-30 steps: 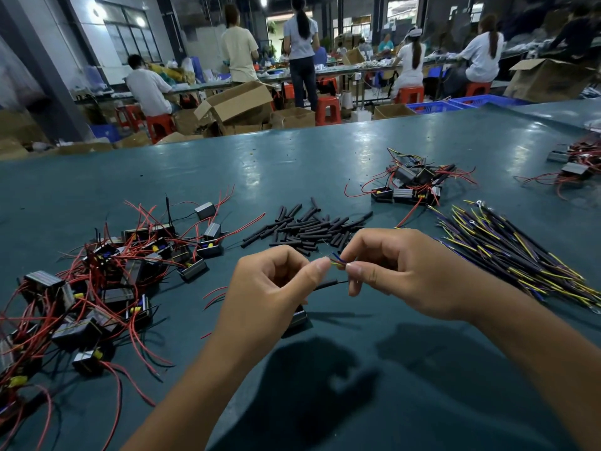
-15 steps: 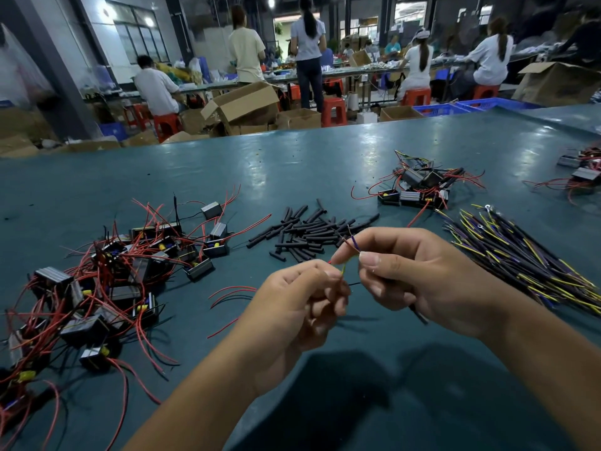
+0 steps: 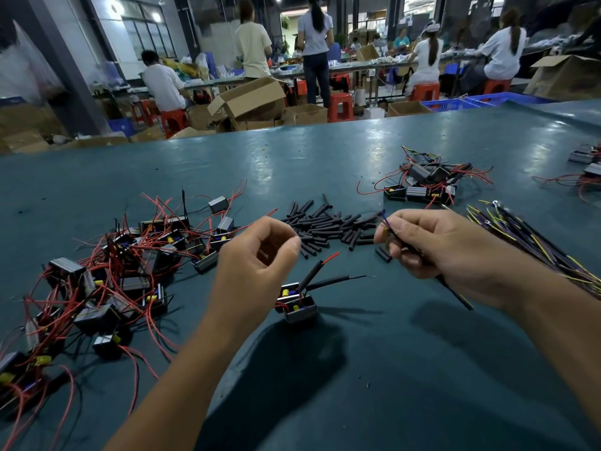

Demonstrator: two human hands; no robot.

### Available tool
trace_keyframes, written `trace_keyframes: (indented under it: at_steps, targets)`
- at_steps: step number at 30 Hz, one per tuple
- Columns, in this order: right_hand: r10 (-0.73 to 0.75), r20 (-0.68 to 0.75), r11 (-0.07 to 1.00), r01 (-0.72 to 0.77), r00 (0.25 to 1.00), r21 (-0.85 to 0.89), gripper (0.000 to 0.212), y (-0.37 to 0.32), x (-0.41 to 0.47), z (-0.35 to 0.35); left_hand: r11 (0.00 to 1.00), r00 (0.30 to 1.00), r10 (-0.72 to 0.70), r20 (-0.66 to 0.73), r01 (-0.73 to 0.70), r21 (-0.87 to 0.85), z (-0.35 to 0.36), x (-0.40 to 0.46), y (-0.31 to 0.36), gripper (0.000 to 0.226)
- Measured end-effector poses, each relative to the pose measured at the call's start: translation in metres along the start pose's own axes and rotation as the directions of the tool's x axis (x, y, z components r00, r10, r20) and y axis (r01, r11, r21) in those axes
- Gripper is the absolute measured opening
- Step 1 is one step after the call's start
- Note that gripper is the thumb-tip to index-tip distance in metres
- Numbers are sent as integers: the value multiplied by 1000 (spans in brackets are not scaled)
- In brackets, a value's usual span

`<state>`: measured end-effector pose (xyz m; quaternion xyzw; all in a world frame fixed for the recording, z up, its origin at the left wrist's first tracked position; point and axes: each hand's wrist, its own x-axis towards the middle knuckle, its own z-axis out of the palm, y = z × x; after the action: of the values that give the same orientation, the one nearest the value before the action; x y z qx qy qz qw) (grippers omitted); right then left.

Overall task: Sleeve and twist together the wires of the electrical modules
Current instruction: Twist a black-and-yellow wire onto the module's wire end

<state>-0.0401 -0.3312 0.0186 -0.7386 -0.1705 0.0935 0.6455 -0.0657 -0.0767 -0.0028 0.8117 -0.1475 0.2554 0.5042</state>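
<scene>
A small black module [image 3: 300,310] stands on the green table [image 3: 390,369] between my hands. Its red lead [image 3: 331,257] and black lead [image 3: 361,277] each carry a black sleeve and stick up to the right, free of both hands. My left hand [image 3: 260,255] hovers just above and left of the module, its fingers curled with thumb on fingertip, and nothing visible in it. My right hand [image 3: 439,245] grips a thin dark wire [image 3: 455,296] with blue and yellow ends poking out above the thumb.
Black sleeve pieces [image 3: 325,226] lie heaped behind my hands. A tangle of modules with red wires [image 3: 113,271] covers the left. A smaller module group [image 3: 419,185] sits far right of centre, and a bundle of purple-yellow wires [image 3: 536,242] at right. People work at benches beyond.
My hands, pinched together on the wire ends before, have parted. The left hand has let go, and the module with its sleeved leads now shows on the table.
</scene>
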Motion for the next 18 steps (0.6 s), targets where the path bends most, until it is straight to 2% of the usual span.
trace_keyframes:
  at_steps: [1,3,8,10,15,18]
  targets:
    - [5,-6,999,-5,1000,-34,32,1,0,1,999,999,11,47,-12,31,1,-1,-1,3]
    - [6,-5,994,-7,1000,-112,31,3,0,3,996,987,0,161,-15,92,2,-3,-5,12]
    - [5,-8,969,-7,1000,-246,30,4,1,5,967,913,-158,377,66,245,3,-2,-22,22]
    - [4,-15,964,-8,1000,-266,30,6,2,5,953,896,-197,399,80,292,2,-1,-26,14]
    - [2,-83,913,-35,997,-407,32,20,9,9,955,903,-209,377,105,278,3,0,-27,4]
    - [-16,-31,817,-5,999,-576,42,30,10,15,959,904,-214,370,121,258,2,-1,-27,3]
